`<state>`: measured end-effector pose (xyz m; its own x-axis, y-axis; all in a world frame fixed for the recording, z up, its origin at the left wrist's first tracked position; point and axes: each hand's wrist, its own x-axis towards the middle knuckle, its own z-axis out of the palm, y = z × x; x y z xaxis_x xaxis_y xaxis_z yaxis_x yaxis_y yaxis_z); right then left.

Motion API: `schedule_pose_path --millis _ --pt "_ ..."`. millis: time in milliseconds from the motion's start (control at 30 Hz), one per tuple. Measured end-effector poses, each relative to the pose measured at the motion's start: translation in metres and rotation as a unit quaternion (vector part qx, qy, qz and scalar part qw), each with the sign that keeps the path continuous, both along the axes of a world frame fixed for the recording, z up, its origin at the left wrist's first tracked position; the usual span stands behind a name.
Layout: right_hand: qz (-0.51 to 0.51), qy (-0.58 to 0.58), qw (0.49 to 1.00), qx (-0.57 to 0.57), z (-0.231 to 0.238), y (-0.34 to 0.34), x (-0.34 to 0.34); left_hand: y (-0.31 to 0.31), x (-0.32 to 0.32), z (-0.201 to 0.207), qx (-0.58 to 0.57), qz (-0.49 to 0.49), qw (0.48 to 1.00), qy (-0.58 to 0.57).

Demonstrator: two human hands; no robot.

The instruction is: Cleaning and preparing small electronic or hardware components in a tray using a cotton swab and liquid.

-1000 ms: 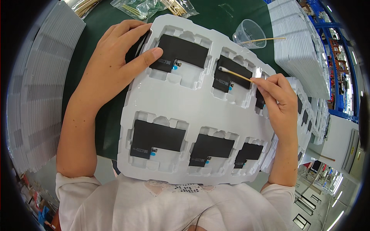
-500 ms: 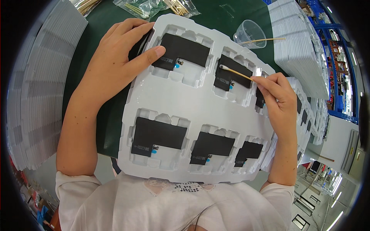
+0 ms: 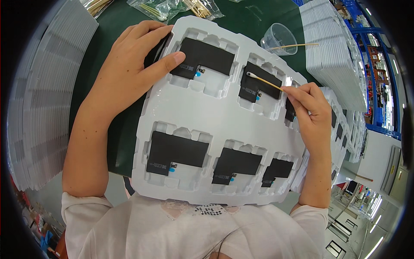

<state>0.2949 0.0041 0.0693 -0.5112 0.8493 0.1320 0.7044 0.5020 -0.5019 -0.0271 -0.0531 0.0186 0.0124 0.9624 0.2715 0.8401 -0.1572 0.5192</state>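
Observation:
A white plastic tray lies tilted before me, its pockets holding several black L-shaped flat batteries with small connectors and blue dots. My left hand grips the tray's upper left edge, thumb reaching over onto the corner battery; its other fingertips are partly hidden behind the edge. Pinched between the fingers of my right hand is a wooden-stick cotton swab. Its white tip lies over the upper middle battery; whether it touches cannot be told. My right hand partly covers the upper right battery.
A clear plastic cup with another stick lies beyond the tray on the green table. Tall stacks of white trays stand at left and right. Bags of sticks are at the far edge. More filled trays sit at right.
Almost nothing differs. The swab and my right hand have shifted very slightly; my left hand keeps its place on the tray.

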Motion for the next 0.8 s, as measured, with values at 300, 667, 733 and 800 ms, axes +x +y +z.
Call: schedule_pose_path --millis 300,667,733,800 --pt "0.006 -0.006 1.0 0.013 -0.0039 0.0006 0.0006 0.0006 0.0003 -0.002 -0.001 0.0 1.0 -0.002" --pt "-0.038 0.072 0.996 0.03 -0.0017 0.0027 0.0045 0.0005 0.0008 0.0011 -0.012 -0.003 1.0 0.007" --pt "-0.038 0.071 0.997 0.009 -0.003 0.0027 0.005 0.0 0.0015 0.0001 -0.015 0.003 1.0 -0.008" --pt "-0.038 0.07 0.997 0.006 -0.0037 0.0032 0.0057 0.0003 0.0025 0.0013 -0.02 0.003 1.0 -0.004"
